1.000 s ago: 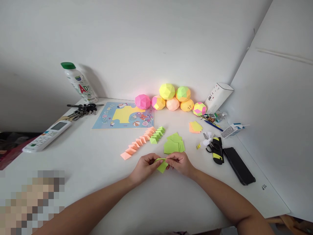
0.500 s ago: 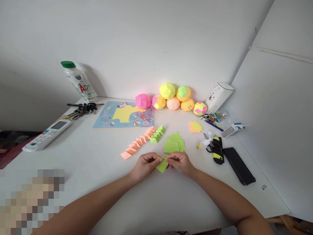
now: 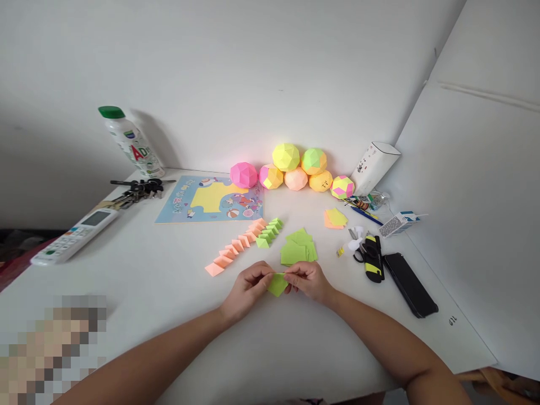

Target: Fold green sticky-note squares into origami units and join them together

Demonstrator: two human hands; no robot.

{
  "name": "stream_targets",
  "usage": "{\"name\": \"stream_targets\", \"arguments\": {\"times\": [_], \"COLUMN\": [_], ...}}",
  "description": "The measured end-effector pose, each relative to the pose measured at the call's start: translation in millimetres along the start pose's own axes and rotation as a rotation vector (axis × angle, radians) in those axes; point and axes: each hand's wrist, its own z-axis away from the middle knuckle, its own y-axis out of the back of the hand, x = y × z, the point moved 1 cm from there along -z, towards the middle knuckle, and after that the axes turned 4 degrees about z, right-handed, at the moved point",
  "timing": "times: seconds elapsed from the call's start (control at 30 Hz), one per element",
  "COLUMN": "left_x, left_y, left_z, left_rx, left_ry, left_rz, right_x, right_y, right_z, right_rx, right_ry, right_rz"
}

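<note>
A small green sheet of paper is pinched by its upper edge between both hands, its lower corner pointing toward me. My left hand grips the left side with thumb and fingers. On the right side my right hand is closed the same way, with some fingers hidden behind the paper. Just beyond the hands lies a loose pile of green paper sheets. To its left run a short row of folded green paper pieces and a longer row of folded orange paper pieces.
Several faceted paper balls are stacked against the wall. A blue printed sheet, white remote, bottle and keys are at left. Yellow and orange sheets, a black-and-yellow cutter and a black phone lie at right.
The whole view has shifted slightly. Both hands still pinch the green paper in nearly the same place, with only small finger movement along its top edge.
</note>
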Motion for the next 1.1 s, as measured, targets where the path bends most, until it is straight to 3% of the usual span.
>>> {"name": "stream_targets", "arguments": {"times": [0.27, 0.47, 0.63, 0.73, 0.87, 1.1], "left_x": [-5.6, -6.5, -4.8, -3.6, -5.4, -9.1], "left_y": [-5.3, -2.9, 2.1, 1.2, -3.0, -3.6], "left_z": [-0.2, -0.7, -1.8, -2.2, -1.9, -0.6], "left_rx": [0.003, 0.003, 0.087, 0.06, -0.015, -0.008], "left_ry": [-0.053, -0.038, 0.01, 0.023, 0.048, 0.02], "left_rz": [-0.222, -0.151, -0.019, 0.025, -0.024, -0.093], "right_x": [-2.4, -2.2, -0.7, -1.7, -6.2, -3.7], "right_y": [-4.4, -2.5, 2.6, 2.4, -1.6, -3.1], "right_z": [1.4, 0.1, -1.6, -1.7, -1.0, 0.2], "right_rx": [-0.05, -0.082, -0.062, -0.058, -0.072, -0.045], "right_ry": [0.002, -0.003, -0.051, -0.054, -0.042, -0.056], "right_rz": [0.004, 0.023, 0.009, -0.017, -0.02, -0.019]}}
